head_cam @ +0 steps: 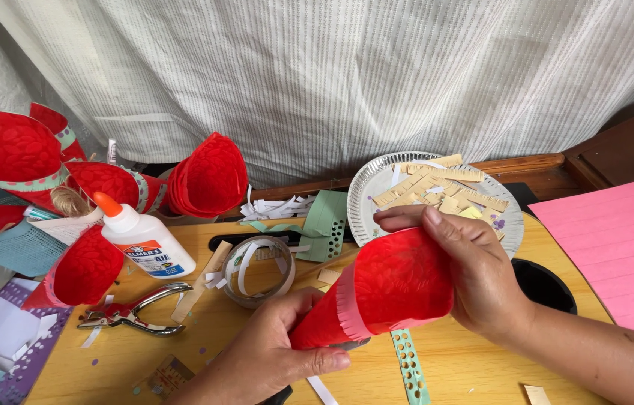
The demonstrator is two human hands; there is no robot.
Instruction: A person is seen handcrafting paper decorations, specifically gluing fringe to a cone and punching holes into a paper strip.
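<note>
Red paper cone [384, 296], held in both hands above the worktop [467, 360].

I am gripping the cone's narrow tip with my left hand [276, 352], fingers closed around it, while my right hand [474, 274] is wrapping the wide mouth at 3 o'clock, thumb on top. It is looking light, thin and easily crushed, so I am judging the pink fringed band [351, 307] the firmest place to hold. Glue bottle [144, 240] is lying at 10 o'clock.
</note>
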